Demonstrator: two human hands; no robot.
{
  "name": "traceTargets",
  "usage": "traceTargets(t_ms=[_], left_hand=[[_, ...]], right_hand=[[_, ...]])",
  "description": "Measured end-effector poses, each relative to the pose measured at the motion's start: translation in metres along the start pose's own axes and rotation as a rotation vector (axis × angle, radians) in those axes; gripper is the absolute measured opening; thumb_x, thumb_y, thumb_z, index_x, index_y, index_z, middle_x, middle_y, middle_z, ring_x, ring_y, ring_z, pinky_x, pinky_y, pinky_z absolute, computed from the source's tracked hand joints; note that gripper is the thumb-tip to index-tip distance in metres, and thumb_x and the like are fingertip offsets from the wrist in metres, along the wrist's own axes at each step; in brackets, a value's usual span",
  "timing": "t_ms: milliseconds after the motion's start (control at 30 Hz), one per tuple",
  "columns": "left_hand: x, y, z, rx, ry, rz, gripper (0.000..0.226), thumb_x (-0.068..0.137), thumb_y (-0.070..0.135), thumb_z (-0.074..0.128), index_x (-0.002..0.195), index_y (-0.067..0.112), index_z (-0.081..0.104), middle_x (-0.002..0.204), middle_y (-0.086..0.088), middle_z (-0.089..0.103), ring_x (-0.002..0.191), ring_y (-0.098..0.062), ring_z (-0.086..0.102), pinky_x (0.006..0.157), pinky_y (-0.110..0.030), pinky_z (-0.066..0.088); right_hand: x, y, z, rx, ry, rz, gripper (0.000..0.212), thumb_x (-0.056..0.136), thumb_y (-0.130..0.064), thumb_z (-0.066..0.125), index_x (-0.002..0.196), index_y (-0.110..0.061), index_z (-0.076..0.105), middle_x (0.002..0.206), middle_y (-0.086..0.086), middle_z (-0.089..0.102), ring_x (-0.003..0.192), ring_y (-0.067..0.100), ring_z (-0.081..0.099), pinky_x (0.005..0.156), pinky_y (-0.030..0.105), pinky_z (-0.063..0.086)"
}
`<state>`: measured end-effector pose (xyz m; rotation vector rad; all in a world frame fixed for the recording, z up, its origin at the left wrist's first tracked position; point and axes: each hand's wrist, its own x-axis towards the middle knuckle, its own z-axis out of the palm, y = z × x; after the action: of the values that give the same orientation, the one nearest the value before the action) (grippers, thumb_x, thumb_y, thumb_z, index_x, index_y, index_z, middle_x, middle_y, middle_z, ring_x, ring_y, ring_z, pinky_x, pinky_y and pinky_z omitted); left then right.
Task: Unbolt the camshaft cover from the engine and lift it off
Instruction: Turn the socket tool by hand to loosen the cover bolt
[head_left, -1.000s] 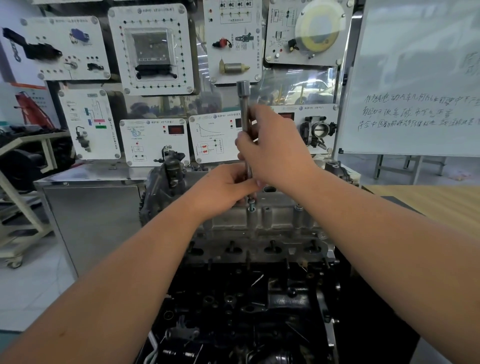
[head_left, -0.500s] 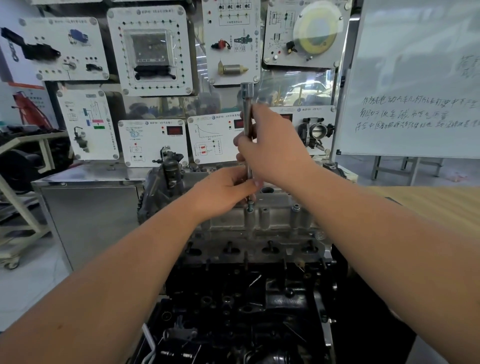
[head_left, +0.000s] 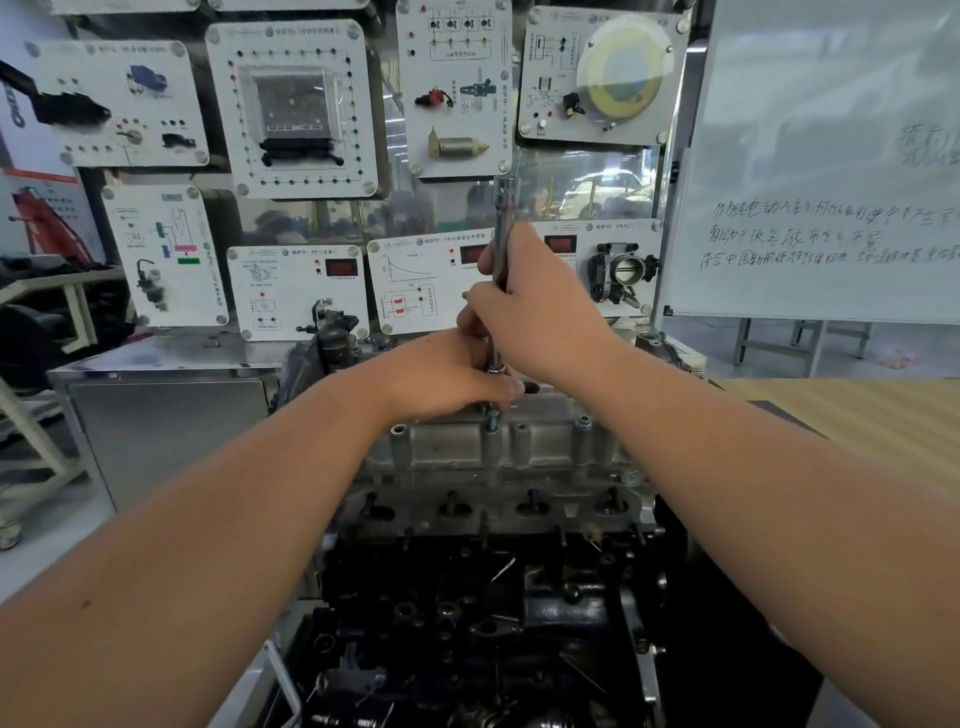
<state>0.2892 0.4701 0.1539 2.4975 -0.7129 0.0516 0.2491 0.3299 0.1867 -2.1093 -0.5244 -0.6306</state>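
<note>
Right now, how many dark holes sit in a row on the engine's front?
4, side by side: far-left hole, middle-left hole, middle-right hole, far-right hole. Others could be hidden.

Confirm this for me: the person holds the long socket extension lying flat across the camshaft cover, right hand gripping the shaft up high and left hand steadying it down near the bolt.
Not quite. The head view shows the socket extension standing upright over the bolt, not lying flat across the camshaft cover. The rest holds: the right hand grips the shaft up high and the left hand steadies it down near the bolt.
</note>
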Motion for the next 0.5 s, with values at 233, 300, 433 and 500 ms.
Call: traceTargets(t_ms=[233,300,433,500], left_hand=[[0.000,-0.004,0.010,-0.103,0.055,0.035,0.026,0.102,0.038,0.061,0.101,0.015,0.073,0.088,0.014,0.077,0.071,-0.004,0.070,0.073,-0.017,0.053],[0.000,-0.005,0.009,-0.118,0.049,0.032,0.028,0.101,0.040,0.061,0.098,0.015,0.072,0.088,0.011,0.078,0.076,-0.007,0.073,0.083,-0.028,0.058],[-0.002,-0.007,0.009,-0.197,0.069,0.040,0.026,0.104,0.036,0.057,0.101,0.015,0.071,0.087,0.009,0.078,0.071,-0.007,0.074,0.067,-0.019,0.052],[-0.004,-0.008,0.009,-0.292,0.079,0.053,0.020,0.106,0.026,0.055,0.101,0.014,0.070,0.084,0.003,0.078,0.068,-0.010,0.074,0.057,-0.011,0.048]], right_hand=[[0.002,-0.002,0.002,0.008,0.103,-0.014,0.021,0.096,-0.031,0.062,0.096,-0.010,0.060,0.086,0.006,0.073,0.078,0.022,0.072,0.076,0.046,0.059],[0.004,-0.005,-0.002,-0.040,0.198,-0.047,0.027,0.093,-0.032,0.069,0.098,-0.006,0.065,0.086,0.010,0.072,0.077,0.025,0.072,0.075,0.045,0.059],[0.006,-0.007,-0.007,-0.019,0.150,-0.026,0.018,0.094,-0.020,0.067,0.106,-0.007,0.064,0.082,0.006,0.074,0.064,0.010,0.073,0.071,0.040,0.062],[0.006,-0.008,-0.008,0.035,0.068,-0.002,0.015,0.099,-0.015,0.060,0.111,-0.006,0.061,0.080,0.004,0.074,0.063,0.010,0.073,0.075,0.040,0.063]])
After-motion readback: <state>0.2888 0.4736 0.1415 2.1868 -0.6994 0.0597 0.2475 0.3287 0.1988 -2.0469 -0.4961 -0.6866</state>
